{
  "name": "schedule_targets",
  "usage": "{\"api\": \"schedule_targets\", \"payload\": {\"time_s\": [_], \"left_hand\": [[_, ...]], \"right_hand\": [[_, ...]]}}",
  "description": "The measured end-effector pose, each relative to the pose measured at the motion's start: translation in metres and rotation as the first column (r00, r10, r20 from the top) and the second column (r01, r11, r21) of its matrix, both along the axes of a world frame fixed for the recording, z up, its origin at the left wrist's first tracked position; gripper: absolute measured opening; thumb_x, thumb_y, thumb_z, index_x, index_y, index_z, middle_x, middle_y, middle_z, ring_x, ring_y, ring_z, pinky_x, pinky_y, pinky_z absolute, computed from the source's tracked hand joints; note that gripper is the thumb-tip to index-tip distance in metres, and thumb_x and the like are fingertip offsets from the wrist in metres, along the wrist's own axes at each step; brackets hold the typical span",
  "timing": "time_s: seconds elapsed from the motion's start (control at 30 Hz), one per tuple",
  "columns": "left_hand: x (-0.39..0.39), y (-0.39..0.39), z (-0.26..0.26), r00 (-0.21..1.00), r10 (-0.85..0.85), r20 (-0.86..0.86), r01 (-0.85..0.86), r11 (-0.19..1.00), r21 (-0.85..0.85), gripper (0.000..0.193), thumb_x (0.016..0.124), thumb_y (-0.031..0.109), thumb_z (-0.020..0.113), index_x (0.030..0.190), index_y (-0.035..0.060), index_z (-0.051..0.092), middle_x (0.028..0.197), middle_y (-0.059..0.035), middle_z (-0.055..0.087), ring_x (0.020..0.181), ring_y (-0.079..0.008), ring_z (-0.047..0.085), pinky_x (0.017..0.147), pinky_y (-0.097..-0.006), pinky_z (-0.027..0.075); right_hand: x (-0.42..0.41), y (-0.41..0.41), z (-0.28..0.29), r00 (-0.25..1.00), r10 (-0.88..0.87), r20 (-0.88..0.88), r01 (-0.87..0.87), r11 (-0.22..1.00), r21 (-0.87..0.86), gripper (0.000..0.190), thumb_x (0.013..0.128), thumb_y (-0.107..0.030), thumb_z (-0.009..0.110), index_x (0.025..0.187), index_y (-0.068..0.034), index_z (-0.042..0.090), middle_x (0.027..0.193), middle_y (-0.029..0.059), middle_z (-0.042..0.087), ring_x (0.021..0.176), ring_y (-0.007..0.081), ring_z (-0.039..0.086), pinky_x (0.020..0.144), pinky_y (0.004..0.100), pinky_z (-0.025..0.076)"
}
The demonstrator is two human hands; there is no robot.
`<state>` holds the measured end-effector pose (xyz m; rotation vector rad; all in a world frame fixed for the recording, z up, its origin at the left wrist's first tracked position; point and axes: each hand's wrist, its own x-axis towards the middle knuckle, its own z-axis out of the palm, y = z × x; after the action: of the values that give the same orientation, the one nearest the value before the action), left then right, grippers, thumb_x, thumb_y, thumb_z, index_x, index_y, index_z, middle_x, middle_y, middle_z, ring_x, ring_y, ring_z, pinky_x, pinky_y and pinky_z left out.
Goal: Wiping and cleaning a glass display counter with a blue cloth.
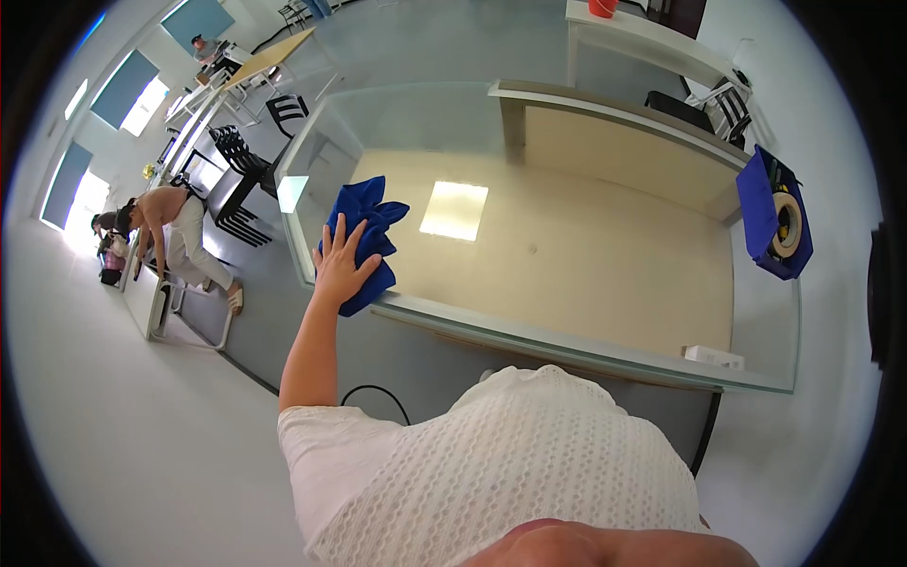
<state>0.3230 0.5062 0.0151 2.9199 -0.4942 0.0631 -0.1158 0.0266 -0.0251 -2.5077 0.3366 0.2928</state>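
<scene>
A blue cloth [368, 205] lies bunched on the glass top of a display case [609, 234], near its left end. My left hand [344, 262] rests on it with the fingers spread, pressing it against the glass close to the front-left corner. The thumb points to the right across the cloth. Through the clear top a beige panel shows inside the case, and a bright light patch reflects on the glass. My right hand is out of view.
On the case's right end stands a blue box [776, 212] holding a tape roll [786, 225]. A small white box [714, 357] shows at the front right. Stacked black chairs [237, 184] stand to the left, beyond which a person [173, 220] bends over a white table [145, 301].
</scene>
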Motion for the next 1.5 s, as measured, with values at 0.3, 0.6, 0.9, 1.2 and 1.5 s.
{"api": "schedule_targets", "payload": {"time_s": [0.3, 0.6, 0.9, 1.2, 1.5], "left_hand": [[-0.001, -0.001, 0.001, 1.000, 0.010, 0.011, -0.010, 1.000, 0.010, 0.065, 0.078, 0.050, 0.056, 0.137, 0.0281, 0.036, 0.150, -0.0088, 0.016, 0.136, -0.0374, 0.012, 0.104, -0.0612, 0.013], [0.000, 0.001, 0.002, 1.000, 0.020, 0.013, -0.020, 1.000, 0.019, 0.064, 0.079, 0.048, 0.056, 0.137, 0.0276, 0.036, 0.149, -0.0076, 0.017, 0.137, -0.0346, 0.013, 0.106, -0.0566, 0.012], [-0.001, 0.003, 0.001, 0.998, 0.004, 0.055, -0.005, 1.000, 0.026, 0.061, 0.080, 0.046, 0.054, 0.136, 0.0270, 0.038, 0.149, -0.0083, 0.019, 0.136, -0.0345, 0.016, 0.106, -0.0551, 0.016], [0.005, 0.008, -0.002, 0.998, 0.003, 0.055, -0.007, 0.998, 0.066, 0.061, 0.080, 0.045, 0.053, 0.136, 0.0272, 0.036, 0.149, -0.0066, 0.018, 0.136, -0.0342, 0.016, 0.106, -0.0550, 0.017], [0.021, 0.015, -0.006, 0.996, 0.067, 0.062, -0.070, 0.996, 0.047, 0.062, 0.081, 0.050, 0.052, 0.136, 0.0293, 0.035, 0.149, -0.0072, 0.017, 0.136, -0.0332, 0.015, 0.106, -0.0546, 0.017]], "right_hand": [[0.010, -0.012, 0.002, 0.999, 0.034, -0.004, -0.034, 0.999, 0.002, 0.015, 0.076, -0.018, 0.063, 0.082, -0.004, 0.058, 0.078, 0.0137, 0.058, 0.071, 0.0274, 0.056, 0.065, 0.0361, 0.044], [0.002, -0.015, 0.002, 1.000, -0.020, 0.004, 0.019, 1.000, 0.004, 0.015, 0.078, -0.018, 0.062, 0.083, -0.004, 0.058, 0.081, 0.0139, 0.058, 0.074, 0.0280, 0.056, 0.068, 0.0364, 0.043], [0.011, -0.024, 0.004, 0.998, -0.052, 0.031, 0.052, 0.999, 0.008, 0.015, 0.079, -0.017, 0.061, 0.085, -0.004, 0.059, 0.084, 0.0142, 0.058, 0.078, 0.0286, 0.055, 0.071, 0.0366, 0.043], [0.034, -0.037, 0.004, 0.999, -0.035, 0.041, 0.034, 0.999, 0.015, 0.016, 0.080, -0.017, 0.060, 0.087, -0.003, 0.059, 0.088, 0.0144, 0.058, 0.081, 0.0291, 0.055, 0.074, 0.0369, 0.043], [0.047, -0.030, 0.022, 0.999, -0.007, 0.037, 0.008, 1.000, -0.016, 0.016, 0.081, -0.017, 0.059, 0.089, -0.003, 0.059, 0.091, 0.0147, 0.059, 0.084, 0.0297, 0.055, 0.076, 0.0372, 0.043]]}}
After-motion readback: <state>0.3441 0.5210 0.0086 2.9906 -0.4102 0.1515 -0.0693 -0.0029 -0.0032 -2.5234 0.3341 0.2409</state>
